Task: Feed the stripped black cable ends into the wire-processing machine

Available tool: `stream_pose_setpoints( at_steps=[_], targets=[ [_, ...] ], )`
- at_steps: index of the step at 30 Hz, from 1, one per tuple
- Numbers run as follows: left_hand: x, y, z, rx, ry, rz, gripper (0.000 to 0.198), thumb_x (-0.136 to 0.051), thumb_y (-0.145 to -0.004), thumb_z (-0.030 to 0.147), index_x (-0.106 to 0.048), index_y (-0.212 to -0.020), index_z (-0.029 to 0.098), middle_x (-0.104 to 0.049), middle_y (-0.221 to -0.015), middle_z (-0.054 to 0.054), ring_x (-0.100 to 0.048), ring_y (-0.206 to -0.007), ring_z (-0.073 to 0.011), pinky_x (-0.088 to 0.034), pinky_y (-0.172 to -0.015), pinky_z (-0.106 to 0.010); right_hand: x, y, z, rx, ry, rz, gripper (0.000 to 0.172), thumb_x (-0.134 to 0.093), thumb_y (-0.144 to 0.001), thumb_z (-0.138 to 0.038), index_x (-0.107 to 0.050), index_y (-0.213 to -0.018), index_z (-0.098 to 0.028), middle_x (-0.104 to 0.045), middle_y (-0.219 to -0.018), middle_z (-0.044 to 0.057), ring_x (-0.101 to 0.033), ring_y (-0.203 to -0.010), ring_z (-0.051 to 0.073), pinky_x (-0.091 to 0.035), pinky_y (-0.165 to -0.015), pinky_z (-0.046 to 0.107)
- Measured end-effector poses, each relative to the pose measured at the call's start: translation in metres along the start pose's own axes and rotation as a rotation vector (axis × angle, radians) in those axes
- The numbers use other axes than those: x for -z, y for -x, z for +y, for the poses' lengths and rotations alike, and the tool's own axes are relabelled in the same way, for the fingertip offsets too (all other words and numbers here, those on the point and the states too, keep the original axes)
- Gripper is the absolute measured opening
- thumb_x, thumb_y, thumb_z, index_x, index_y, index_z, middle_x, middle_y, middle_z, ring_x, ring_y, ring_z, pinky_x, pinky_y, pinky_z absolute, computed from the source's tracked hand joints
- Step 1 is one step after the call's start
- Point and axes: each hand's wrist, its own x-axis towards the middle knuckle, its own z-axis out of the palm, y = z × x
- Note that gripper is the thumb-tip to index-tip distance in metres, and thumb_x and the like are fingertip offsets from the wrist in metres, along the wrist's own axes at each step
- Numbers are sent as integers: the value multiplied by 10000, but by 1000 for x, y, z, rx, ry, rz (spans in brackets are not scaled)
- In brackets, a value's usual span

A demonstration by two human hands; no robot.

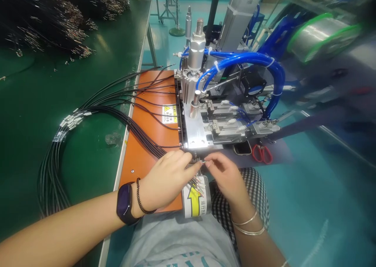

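My left hand (167,177) is closed around a bunch of black cables (141,136) above the front of the orange plate (127,169). Stripped wire ends (198,186) stick out below that hand. At its fingertips my right hand (225,177) pinches a small silvery wire end (202,162), its fingers closed. Just beyond both hands stands the metal machine (195,130). Several single black cables (155,105) run across the plate to a row of slots along the machine's edge. A silvery band of sleeves (72,121) bundles the cables on the green table.
Large heaps of black cables (58,20) lie on the green table (96,63) at the far left. Blue air hoses (249,57) arch over the machine. A phone (242,148) and red-handled scissors (262,153) lie at its right. A green-rimmed spool (320,36) hangs at upper right.
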Motion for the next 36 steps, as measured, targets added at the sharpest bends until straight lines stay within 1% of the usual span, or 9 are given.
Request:
stream_pose_setpoints(
  at_steps=[5, 9, 11, 13, 16, 21, 30, 32, 36],
  targets=[
    [7, -5, 7, 19, -53, -50, 360, -400, -879, 129, -484, -1219, 214, -478, -897, -48, -464, -828, -214, -457, -740, -380, -4, -4, 0, -92, 35, -32, 178, -547, -837, -340, -590, -767, -182, -573, -749, 0, -512, -709, 154, -397, -631, 254],
    [10, -7, 10, 9, -97, -48, 385, -415, -847, 88, -486, -1209, 199, -497, -908, -52, -476, -825, -217, -463, -732, -375, -9, -6, 9, -170, -143, -69, 192, -564, -812, -344, -555, -711, -181, -535, -675, -21, -483, -651, 137, -387, -594, 238],
    [10, -7, 8, -5, -95, -54, 380, -428, -845, 96, -486, -1206, 201, -513, -928, -53, -487, -829, -220, -468, -726, -377, -11, -6, 12, -200, -248, -59, 177, -593, -796, -346, -570, -735, -182, -550, -688, -19, -495, -658, 138, -396, -601, 239],
    [10, -5, 3, -12, -77, -54, 344, -429, -862, 117, -497, -1188, 202, -529, -945, -54, -502, -841, -218, -475, -731, -378, -11, -5, 11, -196, -291, -50, 161, -609, -793, -343, -613, -824, -185, -606, -781, 3, -536, -733, 157, -423, -656, 255],
    [8, 1, -8, -19, -49, -5, 261, -423, -883, 139, -533, -1117, 173, -553, -966, -66, -519, -884, -215, -481, -760, -370, -10, -4, 6, -152, -248, -39, 195, -602, -802, -324, -656, -937, -196, -647, -930, 38, -563, -868, 189, -441, -757, 292],
    [5, 9, -17, -34, -59, 102, 203, -397, -899, 136, -571, -1003, 141, -572, -1003, -87, -533, -901, -220, -493, -741, -358, -9, -5, 0, -116, -153, 0, 145, -624, -786, -327, -644, -853, -200, -626, -871, 22, -545, -840, 180, -426, -730, 282],
    [9, 14, -6, -27, -36, 66, 262, -389, -869, 83, -564, -1062, 107, -576, -951, -95, -539, -898, -240, -506, -747, -393, -10, -3, -9, -99, 3, -18, 196, -532, -842, -379, -558, -808, -187, -539, -757, -3, -491, -718, 153, -410, -659, 253],
    [9, 13, -4, -8, -32, 28, 259, -392, -865, 85, -571, -1050, 106, -575, -923, -95, -542, -869, -239, -508, -723, -390, -9, -3, -9, -147, -44, -48, 216, -541, -832, -399, -550, -790, -188, -521, -735, -12, -475, -696, 147, -400, -639, 247],
    [8, 12, 3, 38, -68, -15, 233, -402, -855, 81, -589, -991, 101, -574, -911, -106, -534, -820, -231, -496, -697, -379, -11, -4, -4, -333, -319, -93, 270, -625, -756, -437, -523, -726, -188, -459, -645, -36, -409, -582, 121, -339, -529, 223]
  ],
)
